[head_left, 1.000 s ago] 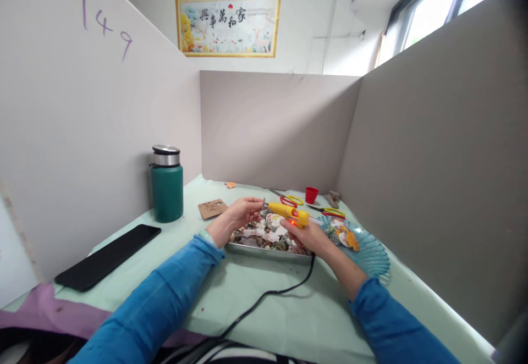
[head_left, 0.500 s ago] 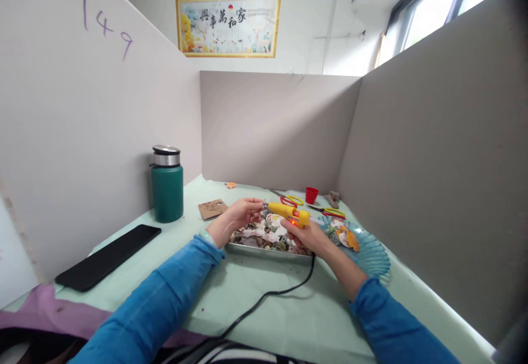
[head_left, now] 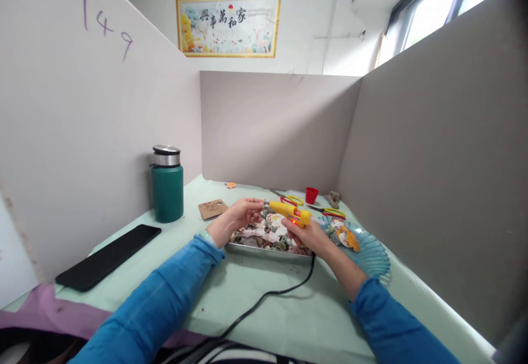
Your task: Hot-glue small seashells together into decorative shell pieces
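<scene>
In my right hand is a yellow glue gun with a lit red light and a pale glue stick poking out of its rear. Its nozzle points left, at the fingertips of my left hand. Those fingers are pinched together; whatever small thing they hold is too small and hidden to make out. Both hands are above a metal tray filled with shells and small stones. A black cord runs from the glue gun toward me across the table.
Right of the tray lies a blue shell-shaped plate with shells on it. Two pairs of scissors, a red cup and a brown card sit behind. At left are a green bottle and a black phone. Grey partitions enclose the table.
Almost nothing differs. The glue gun and my right hand have shifted very slightly to the right, while my left hand stays put.
</scene>
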Demonstrator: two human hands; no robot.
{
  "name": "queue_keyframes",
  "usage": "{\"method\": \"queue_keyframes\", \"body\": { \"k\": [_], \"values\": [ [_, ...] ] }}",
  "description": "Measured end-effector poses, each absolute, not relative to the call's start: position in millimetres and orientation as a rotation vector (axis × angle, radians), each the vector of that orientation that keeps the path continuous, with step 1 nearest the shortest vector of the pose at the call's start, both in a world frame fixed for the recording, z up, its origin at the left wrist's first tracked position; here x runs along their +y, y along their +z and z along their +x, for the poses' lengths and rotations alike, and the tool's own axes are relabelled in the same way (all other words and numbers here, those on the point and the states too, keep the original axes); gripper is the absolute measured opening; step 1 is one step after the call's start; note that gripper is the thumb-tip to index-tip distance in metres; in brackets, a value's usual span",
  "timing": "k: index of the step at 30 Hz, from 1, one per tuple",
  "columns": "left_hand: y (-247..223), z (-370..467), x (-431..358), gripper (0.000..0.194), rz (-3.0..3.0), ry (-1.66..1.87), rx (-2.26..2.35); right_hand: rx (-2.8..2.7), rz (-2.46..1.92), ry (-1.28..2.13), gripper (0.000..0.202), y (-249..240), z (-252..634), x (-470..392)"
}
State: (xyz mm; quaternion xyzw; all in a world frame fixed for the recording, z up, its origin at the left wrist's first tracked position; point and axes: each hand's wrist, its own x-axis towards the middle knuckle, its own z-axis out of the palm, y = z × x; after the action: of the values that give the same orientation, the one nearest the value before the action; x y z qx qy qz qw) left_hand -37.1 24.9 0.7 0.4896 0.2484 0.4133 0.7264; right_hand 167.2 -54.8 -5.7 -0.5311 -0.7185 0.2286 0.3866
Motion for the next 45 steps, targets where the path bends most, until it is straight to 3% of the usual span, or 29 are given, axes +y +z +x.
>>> {"method": "queue_keyframes", "body": {
  "k": [45],
  "values": [
    [0.8,-37.4,24.5,0.015,1.118,0.900,0.507,-1.831,-1.291,0.606,0.048,-9.5,170.7,-51.5]
  ]
}}
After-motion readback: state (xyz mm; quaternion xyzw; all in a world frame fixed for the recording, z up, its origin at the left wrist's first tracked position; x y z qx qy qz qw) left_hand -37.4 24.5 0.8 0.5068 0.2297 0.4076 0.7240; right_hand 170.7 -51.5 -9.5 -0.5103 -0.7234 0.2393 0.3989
